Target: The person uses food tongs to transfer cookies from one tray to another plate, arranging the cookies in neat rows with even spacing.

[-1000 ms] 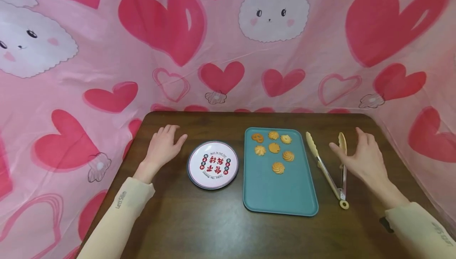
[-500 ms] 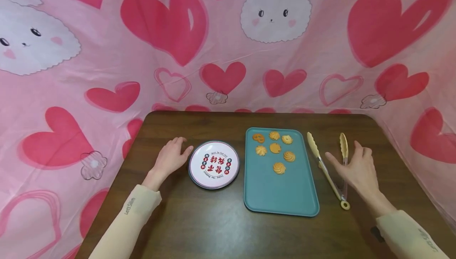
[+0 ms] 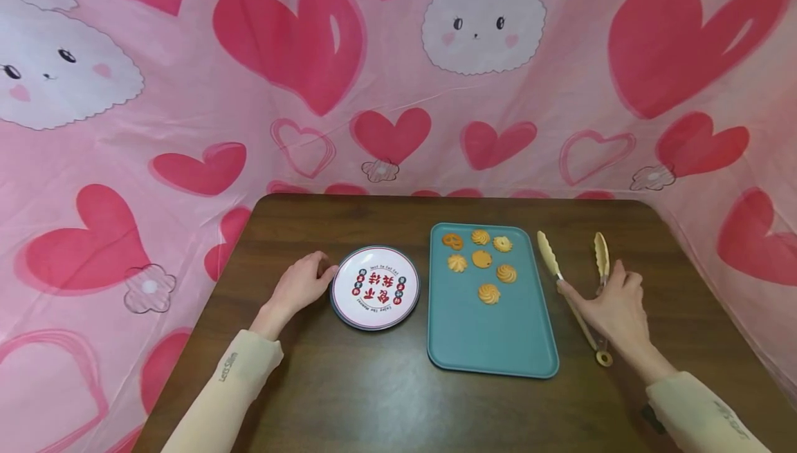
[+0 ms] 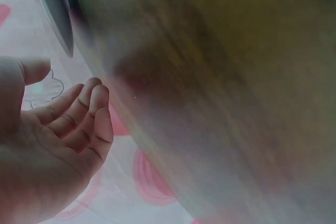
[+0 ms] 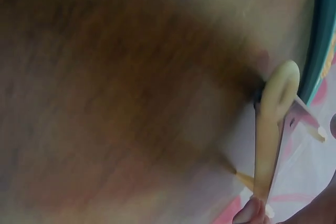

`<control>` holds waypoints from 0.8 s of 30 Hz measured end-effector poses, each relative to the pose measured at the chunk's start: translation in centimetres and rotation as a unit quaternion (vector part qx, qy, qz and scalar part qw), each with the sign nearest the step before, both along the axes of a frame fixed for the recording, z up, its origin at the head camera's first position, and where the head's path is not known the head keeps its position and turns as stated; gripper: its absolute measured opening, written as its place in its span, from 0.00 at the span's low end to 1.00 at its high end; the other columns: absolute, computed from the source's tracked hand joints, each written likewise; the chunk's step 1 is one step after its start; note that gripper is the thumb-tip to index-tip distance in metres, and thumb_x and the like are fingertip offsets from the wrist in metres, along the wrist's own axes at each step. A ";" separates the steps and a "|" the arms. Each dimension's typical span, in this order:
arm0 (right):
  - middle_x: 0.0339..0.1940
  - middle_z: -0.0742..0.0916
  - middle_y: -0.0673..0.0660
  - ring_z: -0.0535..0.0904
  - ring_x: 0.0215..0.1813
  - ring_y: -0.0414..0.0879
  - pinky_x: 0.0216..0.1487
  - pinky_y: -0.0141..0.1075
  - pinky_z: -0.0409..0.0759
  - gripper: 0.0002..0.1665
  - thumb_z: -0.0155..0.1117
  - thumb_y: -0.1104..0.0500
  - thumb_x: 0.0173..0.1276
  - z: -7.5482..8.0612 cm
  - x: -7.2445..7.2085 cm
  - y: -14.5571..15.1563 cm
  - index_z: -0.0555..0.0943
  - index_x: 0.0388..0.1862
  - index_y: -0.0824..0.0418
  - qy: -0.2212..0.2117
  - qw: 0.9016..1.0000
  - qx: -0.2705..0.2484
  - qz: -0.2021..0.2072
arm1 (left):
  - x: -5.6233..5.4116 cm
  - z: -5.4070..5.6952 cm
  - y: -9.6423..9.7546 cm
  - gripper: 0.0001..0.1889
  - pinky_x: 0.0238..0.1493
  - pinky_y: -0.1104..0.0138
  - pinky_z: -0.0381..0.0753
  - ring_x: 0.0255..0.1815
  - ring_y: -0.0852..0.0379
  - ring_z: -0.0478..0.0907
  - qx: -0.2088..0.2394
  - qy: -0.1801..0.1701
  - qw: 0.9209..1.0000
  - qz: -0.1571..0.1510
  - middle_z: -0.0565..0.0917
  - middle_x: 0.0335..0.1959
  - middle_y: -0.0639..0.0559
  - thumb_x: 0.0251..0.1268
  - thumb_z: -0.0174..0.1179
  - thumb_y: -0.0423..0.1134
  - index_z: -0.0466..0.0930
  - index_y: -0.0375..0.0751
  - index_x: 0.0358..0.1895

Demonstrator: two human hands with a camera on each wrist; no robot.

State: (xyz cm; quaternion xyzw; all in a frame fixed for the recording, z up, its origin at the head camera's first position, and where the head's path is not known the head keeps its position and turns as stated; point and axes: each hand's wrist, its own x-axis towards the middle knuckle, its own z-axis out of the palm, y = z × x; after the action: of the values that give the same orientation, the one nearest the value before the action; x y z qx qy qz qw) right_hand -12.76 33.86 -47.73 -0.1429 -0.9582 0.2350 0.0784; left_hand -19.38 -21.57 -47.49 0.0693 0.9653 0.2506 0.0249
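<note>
My left hand [image 3: 304, 283] is at the left rim of the white plate [image 3: 375, 287] with red lettering, its fingers loosely bent. In the left wrist view that hand [image 4: 63, 129] holds nothing, and the plate edge [image 4: 55, 14] stands apart from the thumb. My right hand [image 3: 613, 308] spans the cream-tipped metal tongs [image 3: 582, 325], the thumb over the left arm and bent fingers around the right arm. The right wrist view shows fingertips [image 5: 248, 211] curled against one arm of the tongs [image 5: 269, 145]. The tongs' arms are spread wide.
Between plate and tongs lies a teal tray [image 3: 488, 342]. Several cookies [image 3: 488, 293] sit on its far half, with a pretzel-shaped one [image 3: 452, 241] at the back left. All stand on a dark wooden table [image 3: 367, 398], backed by a pink heart-patterned curtain [image 3: 398, 79].
My left hand has moved right and nearer to the plate's rim. My right hand has come down and left onto the tongs, its fingers bending more. Plate, tray and cookies stay put.
</note>
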 end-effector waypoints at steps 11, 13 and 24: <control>0.58 0.61 0.87 0.63 0.54 0.81 0.47 0.70 0.67 0.79 0.65 0.23 0.55 -1.1 -0.1 -0.2 0.39 0.75 0.81 -0.013 1.000 0.012 0.008 | -0.3 -0.8 0.1 0.19 0.37 0.58 0.77 0.33 0.52 0.75 0.001 -0.031 0.999 -0.021 0.81 0.36 0.49 0.70 0.61 0.47 0.79 0.39 0.56; 0.56 0.62 0.86 0.65 0.51 0.81 0.46 0.69 0.68 0.79 0.65 0.23 0.54 -1.3 -0.1 -0.2 0.40 0.74 0.82 -0.011 1.000 0.018 0.009 | -0.3 -0.8 0.1 0.18 0.37 0.58 0.77 0.33 0.52 0.75 0.001 -0.034 0.999 -0.022 0.82 0.36 0.50 0.70 0.62 0.47 0.79 0.39 0.56; 0.50 0.64 0.83 0.72 0.36 0.76 0.32 0.62 0.73 0.77 0.64 0.24 0.56 -1.8 -0.1 0.0 0.43 0.71 0.85 -0.032 0.999 0.010 0.010 | 0.1 -0.2 0.6 0.17 0.37 0.58 0.77 0.33 0.51 0.75 -0.003 -0.043 0.999 -0.021 0.82 0.36 0.49 0.69 0.63 0.45 0.80 0.39 0.54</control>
State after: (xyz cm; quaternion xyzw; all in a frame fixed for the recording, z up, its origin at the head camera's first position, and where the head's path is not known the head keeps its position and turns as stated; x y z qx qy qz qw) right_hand -12.82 33.85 -49.57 -0.1404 -0.9638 0.2218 0.0468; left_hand -19.25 -21.01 -47.68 0.0784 0.9624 0.2503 0.0713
